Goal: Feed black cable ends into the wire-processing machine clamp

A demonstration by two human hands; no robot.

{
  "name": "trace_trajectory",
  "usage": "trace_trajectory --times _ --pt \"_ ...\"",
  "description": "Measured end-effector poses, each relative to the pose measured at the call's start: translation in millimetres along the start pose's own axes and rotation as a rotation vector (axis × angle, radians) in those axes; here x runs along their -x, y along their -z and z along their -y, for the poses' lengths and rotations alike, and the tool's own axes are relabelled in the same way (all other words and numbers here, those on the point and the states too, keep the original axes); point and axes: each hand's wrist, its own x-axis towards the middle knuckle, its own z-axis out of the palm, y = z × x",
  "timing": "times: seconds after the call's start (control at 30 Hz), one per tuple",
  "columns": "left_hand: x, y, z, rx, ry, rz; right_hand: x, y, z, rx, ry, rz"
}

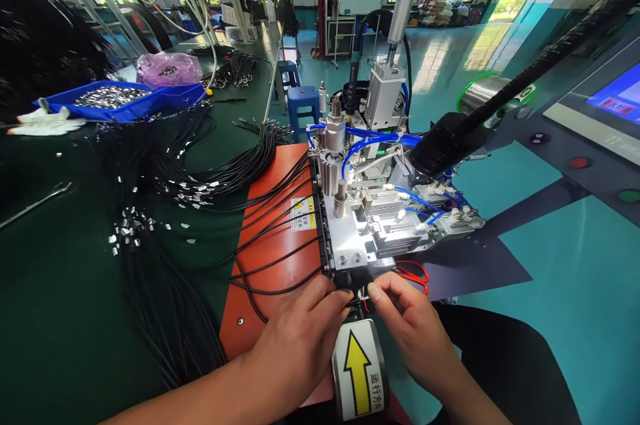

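My left hand (305, 325) is closed, thumb and finger pinching a black cable near its end, at the front corner of the machine. Thin coloured wires (365, 305), one of them red, stick out of that cable end between my two hands. My right hand (413, 325) has its thumb and forefinger pinched together at the wire tips; its fingertips partly hide what they grip. Just in front of my hands is a round white cover (359, 371) with a yellow arrow. Several black cables (285, 255) lie across the orange plate (295, 175), their ends at the machine's edge strip.
The metal machine (380, 211) with blue air tubes stands ahead. Red-handled scissors or pliers (414, 275) lie beside it. Cable bundles (170, 305), a blue tray (125, 105) of metal parts and a glove (47, 119) are on the left table. A solder spool (483, 95) and control panel (590, 151) are right.
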Motion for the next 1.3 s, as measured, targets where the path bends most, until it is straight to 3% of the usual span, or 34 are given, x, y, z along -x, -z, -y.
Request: trace_trajectory --times 0.5,1.3 --pt "-3.9 5.8 -2.7 0.1 0.051 0.058 -4.4 -7.4 -8.6 0.006 -0.061 -0.037" --pt "-5.0 2.1 -1.7 -0.016 0.052 0.036 -4.2 -8.1 -7.9 0.013 -0.057 -0.058"
